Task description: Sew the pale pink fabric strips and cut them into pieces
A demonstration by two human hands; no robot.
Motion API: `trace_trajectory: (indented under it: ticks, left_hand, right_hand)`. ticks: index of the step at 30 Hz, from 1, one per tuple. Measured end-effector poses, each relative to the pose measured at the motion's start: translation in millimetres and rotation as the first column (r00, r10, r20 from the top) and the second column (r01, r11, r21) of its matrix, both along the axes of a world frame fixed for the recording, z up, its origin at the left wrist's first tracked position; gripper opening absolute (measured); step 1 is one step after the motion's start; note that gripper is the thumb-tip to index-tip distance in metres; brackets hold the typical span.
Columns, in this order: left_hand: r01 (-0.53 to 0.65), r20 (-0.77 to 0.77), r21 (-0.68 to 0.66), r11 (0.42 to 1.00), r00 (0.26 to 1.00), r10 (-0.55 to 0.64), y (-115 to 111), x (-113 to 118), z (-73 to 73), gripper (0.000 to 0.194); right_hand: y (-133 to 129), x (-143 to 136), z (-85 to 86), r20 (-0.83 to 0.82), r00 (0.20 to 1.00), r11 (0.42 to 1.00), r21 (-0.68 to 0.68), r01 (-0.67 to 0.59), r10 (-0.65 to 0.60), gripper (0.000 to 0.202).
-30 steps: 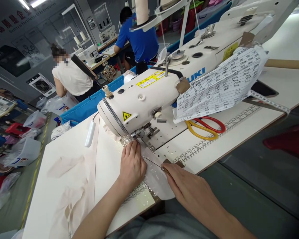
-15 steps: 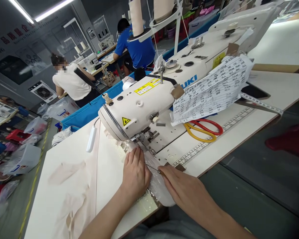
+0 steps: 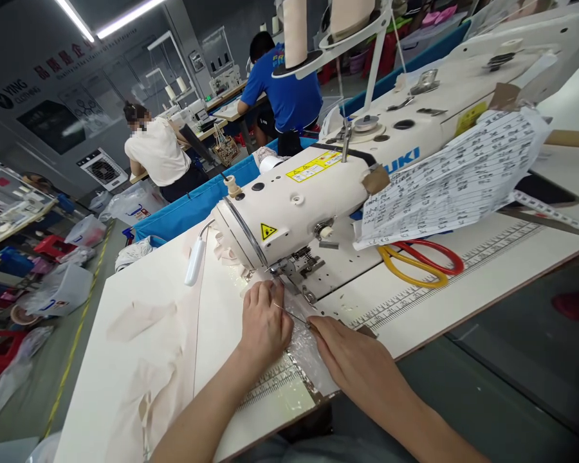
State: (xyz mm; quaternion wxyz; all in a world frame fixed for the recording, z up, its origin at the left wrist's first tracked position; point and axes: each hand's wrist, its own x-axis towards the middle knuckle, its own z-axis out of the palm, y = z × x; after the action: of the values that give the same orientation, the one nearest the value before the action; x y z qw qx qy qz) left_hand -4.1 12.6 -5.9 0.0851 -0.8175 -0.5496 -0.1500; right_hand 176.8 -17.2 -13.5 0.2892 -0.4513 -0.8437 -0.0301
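A white sewing machine stands on the table, its presser foot just beyond my fingertips. My left hand lies in front of the foot, fingers curled and pressed onto sheer whitish fabric. That fabric runs from the needle area down to the table's front edge. My right hand grips a thin metal awl, whose tip reaches toward my left fingers. Most of its handle is hidden in the hand. Gathered pale fabric bunches behind the machine head.
Scissors with red and yellow handles lie under a handwritten sheet. Printed rulers run along the table. Pale pink cloth pieces lie at left, near a white lamp stick. Two people sit at other machines beyond a blue cloth trough.
The view has swung so that the scene sits farther right. My hands stay near the presser foot, the awl still in my right. The sheer fabric by the front edge hangs less far out.
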Motion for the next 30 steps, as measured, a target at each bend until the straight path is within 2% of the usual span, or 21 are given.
trace_trajectory:
  ticks: [7,14,21,26,30]
  left_hand:
    - [0.047,-0.074,0.104,0.993,0.996,-0.039,10,-15,-3.9,0.044]
    - [0.078,-0.03,0.001,0.997,0.996,-0.078,-9,2,1.5,0.042]
    - [0.057,-0.104,0.015,0.998,0.993,-0.055,-9,4,2.1,0.044]
    - [0.059,-0.089,0.033,0.998,0.994,-0.056,-13,6,0.8,0.041]
    - [0.067,-0.093,0.01,0.998,0.993,-0.066,-16,8,0.7,0.042]
  right_hand:
    - [-8,2,-3.7,-0.069,0.998,0.997,-0.074,-0.019,0.014,0.025]
    - [-18,10,-9.1,-0.037,0.999,0.997,-0.077,-0.003,0.001,0.028]
    - [-26,25,-3.8,-0.091,0.996,0.998,-0.067,0.009,-0.015,0.027]
    - [-24,42,-0.9,-0.157,0.983,0.991,-0.108,0.077,-0.094,0.026]
    - [-21,53,-5.8,-0.159,0.98,0.981,-0.172,0.093,-0.12,0.028]
